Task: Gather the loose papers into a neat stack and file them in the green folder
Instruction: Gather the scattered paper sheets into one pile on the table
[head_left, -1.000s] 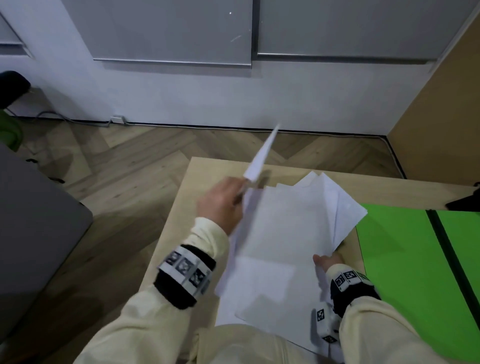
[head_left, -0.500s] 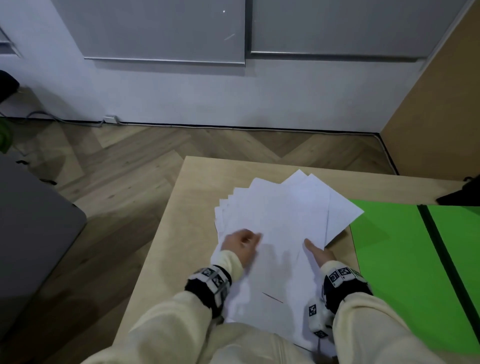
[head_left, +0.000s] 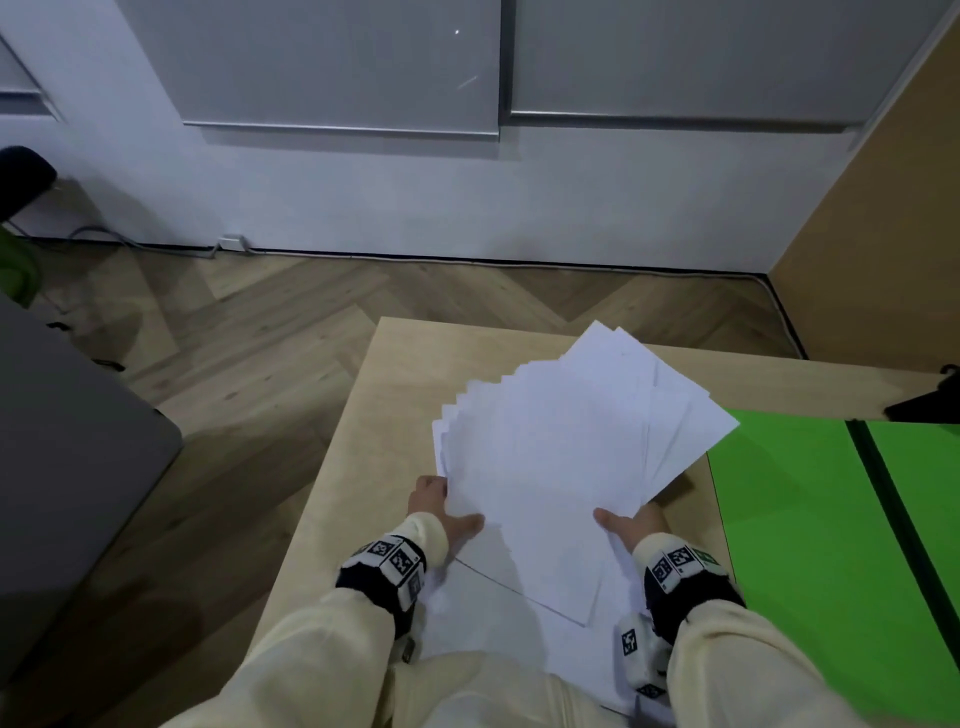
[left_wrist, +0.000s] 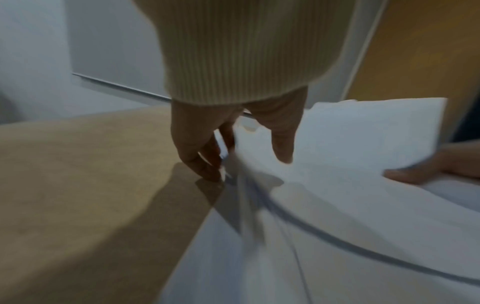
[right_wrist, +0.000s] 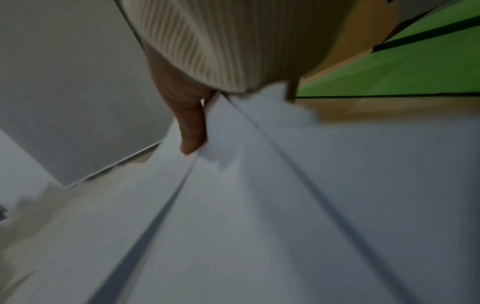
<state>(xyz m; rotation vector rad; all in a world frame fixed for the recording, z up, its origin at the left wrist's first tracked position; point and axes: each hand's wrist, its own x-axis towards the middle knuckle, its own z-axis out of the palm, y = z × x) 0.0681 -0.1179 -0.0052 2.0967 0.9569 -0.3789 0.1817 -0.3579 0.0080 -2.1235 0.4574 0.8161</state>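
Observation:
A fan of several white papers (head_left: 561, 447) is spread over the light wooden table (head_left: 358, 467). My left hand (head_left: 449, 501) pinches its near left edge, thumb on top and fingers underneath, as the left wrist view shows (left_wrist: 233, 158). My right hand (head_left: 626, 522) grips the near right edge; its thumb (right_wrist: 192, 131) lies on the top sheet and its fingers are hidden below. More sheets (head_left: 493, 618) lie flat under the fan, close to my body. The green folder (head_left: 810, 519) lies open to the right, and a corner of the fan reaches its left edge.
A black spine strip (head_left: 893, 519) runs down the folder. A dark object (head_left: 924, 405) sits at the table's far right edge. A grey block (head_left: 67, 441) stands left of the table over herringbone floor. A tan panel (head_left: 883, 234) rises at right.
A second ago my left hand held one sheet up in the air. It laid that sheet on the pile, then moved to the pile's left edge and took hold. The right hand stayed at the right edge.

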